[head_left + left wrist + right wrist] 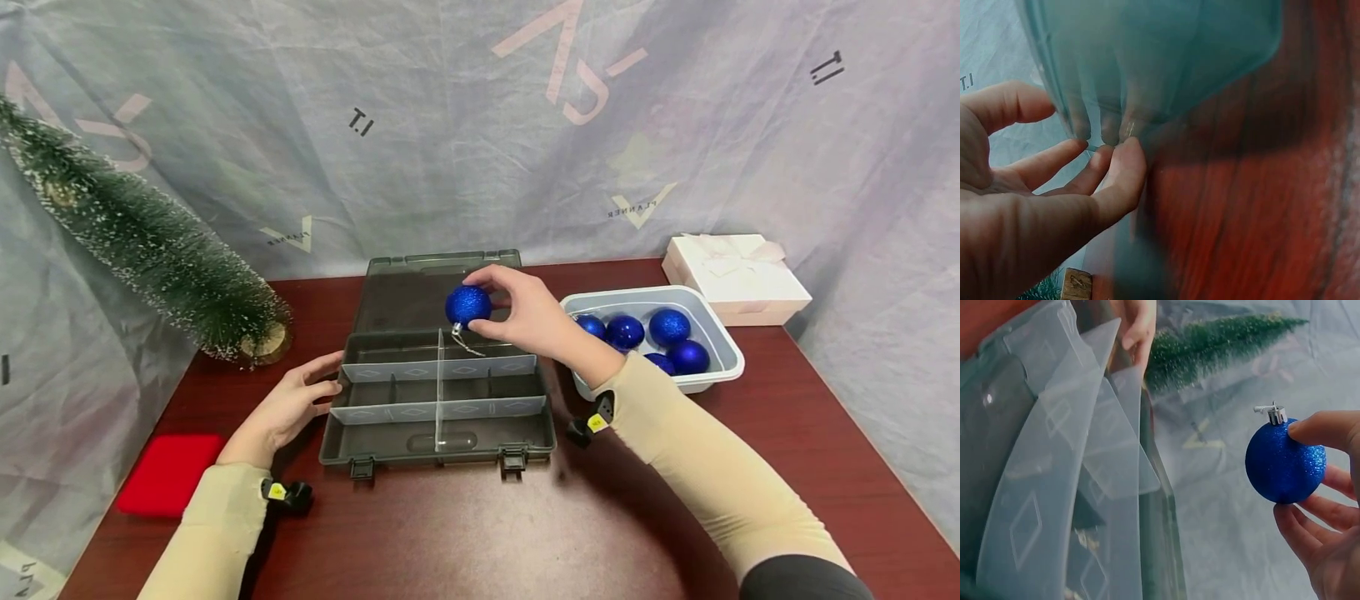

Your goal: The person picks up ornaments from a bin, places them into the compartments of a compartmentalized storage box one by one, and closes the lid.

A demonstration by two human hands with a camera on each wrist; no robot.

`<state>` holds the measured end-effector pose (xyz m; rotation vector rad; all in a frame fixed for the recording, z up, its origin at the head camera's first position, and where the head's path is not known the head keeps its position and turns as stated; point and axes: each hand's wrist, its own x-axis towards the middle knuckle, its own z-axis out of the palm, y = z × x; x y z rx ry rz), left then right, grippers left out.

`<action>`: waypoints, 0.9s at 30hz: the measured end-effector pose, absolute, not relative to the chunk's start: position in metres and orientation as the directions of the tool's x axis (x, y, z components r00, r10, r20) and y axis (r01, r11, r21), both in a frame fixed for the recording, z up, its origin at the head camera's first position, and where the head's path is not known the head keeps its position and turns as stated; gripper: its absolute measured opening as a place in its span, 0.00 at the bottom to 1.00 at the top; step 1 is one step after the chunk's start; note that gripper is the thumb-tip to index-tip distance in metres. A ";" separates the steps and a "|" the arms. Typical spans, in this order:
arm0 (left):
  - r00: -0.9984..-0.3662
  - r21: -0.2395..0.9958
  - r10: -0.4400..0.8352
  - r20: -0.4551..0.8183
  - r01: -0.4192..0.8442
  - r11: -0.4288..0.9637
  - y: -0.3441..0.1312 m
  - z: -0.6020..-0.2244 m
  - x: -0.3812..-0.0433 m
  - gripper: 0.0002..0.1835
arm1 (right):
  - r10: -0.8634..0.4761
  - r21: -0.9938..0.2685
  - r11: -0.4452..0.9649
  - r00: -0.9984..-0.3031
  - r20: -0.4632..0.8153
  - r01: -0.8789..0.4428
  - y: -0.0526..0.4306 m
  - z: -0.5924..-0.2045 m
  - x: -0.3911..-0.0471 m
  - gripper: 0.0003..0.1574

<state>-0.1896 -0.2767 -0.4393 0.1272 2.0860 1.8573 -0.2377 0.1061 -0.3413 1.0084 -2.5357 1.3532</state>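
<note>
The person's right hand (pixel 528 321) pinches a round, glittery blue bauble (pixel 468 307) between its thumb and fingertips, the gap between them just the bauble's width. The bauble hangs above the rear of a dark, see-through plastic compartment case (pixel 375 437), its silver metal cap (pixel 1277 415) pointing toward the case's front in the head view. The left hand (pixel 296 408) has its fingers loosely extended, the tips touching the case's left side wall; it holds no bauble.

The case's smoky plastic lid (pixel 405 296) lies folded back behind it, and pale translucent plastic dividers (pixel 491 407) stand inside. To the case's right is a white plastic tub (pixel 697 385) of blue baubles (pixel 669 327); farther right and behind is a white-and-pink gift box (pixel 742 287) with a ribbon bow. Left of the case and behind leans a frosted green miniature tree (pixel 165 242); left and forward lies a flat red object (pixel 168 475).
</note>
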 end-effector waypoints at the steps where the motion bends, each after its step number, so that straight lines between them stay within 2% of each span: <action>1: -0.936 0.977 0.292 -0.195 -0.159 0.142 -0.277 -0.439 -0.190 0.35 | -0.509 -0.708 0.388 -0.777 0.370 -0.591 0.102 -0.342 -0.238 0.31; 11: -0.934 0.977 0.297 -0.198 -0.162 0.142 -0.276 -0.439 -0.191 0.35 | -0.529 -0.729 0.373 -0.777 0.341 -0.574 0.061 -0.355 -0.237 0.31; 27: -0.935 0.975 0.293 -0.199 -0.158 0.157 -0.275 -0.438 -0.188 0.34 | -0.446 -0.769 0.471 -0.869 0.216 -0.433 0.009 -0.390 -0.245 0.30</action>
